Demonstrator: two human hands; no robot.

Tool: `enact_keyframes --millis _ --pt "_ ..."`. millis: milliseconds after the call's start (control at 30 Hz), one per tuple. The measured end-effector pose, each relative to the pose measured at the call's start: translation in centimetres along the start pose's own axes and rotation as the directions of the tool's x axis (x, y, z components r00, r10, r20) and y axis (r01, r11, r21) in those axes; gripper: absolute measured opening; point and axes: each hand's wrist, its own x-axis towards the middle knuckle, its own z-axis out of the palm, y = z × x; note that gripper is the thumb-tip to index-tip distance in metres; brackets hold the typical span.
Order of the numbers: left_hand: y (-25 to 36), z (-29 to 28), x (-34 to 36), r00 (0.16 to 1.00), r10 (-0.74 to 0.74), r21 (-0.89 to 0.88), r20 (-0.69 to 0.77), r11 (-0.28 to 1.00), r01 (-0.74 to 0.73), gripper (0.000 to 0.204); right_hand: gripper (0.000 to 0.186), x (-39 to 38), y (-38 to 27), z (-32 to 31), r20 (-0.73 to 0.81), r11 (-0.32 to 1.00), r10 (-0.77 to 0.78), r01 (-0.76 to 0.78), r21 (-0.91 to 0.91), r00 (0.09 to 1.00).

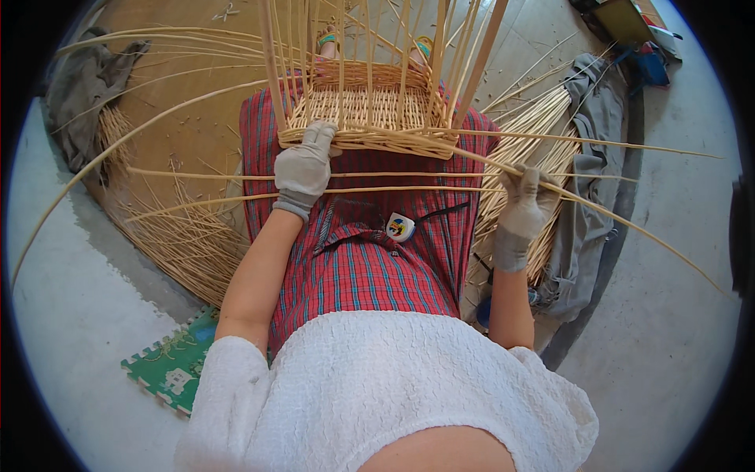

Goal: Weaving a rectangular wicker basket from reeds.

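Observation:
A partly woven wicker basket [362, 106] with tall upright stakes stands on my lap, over a red plaid cloth [362, 279]. My left hand [305, 169], in a pale glove, has its fingers closed on the basket's near edge at the left corner. My right hand [525, 206], gloved and raised at the right, pinches a long cane rod [613, 216] that runs from the basket's near side out to the right. Other long rods cross horizontally below the basket. A small round-cornered white tape measure [399, 228] lies on the cloth.
Bundles of cane [181, 248] lie at left and more [523, 141] at right, with grey cloths [586, 252]. A green foam mat [173, 362] is at lower left. My sandalled feet show beyond the basket. Dark and blue objects [649, 67] sit at upper right.

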Motion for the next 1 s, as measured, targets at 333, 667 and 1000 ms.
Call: enact_keyframes --millis 333,667,1000 --pt "5.9 -3.5 5.9 0.916 -0.221 -0.649 0.334 0.651 0.394 0.044 0.011 3.8 1.9 -1.7 0.231 0.97 0.243 -0.241 -0.036 0.942" --pt "8.7 -0.7 5.0 0.779 -0.306 -0.713 0.547 0.317 0.626 0.04 0.048 10.1 1.2 21.3 0.704 0.334 -0.598 0.918 -0.214 0.382" --pt "7.9 -1.1 6.9 0.672 -0.252 -0.662 0.697 0.135 0.737 0.025 0.033 -0.6 7.1 4.5 0.157 0.949 -0.252 0.212 0.234 0.955"
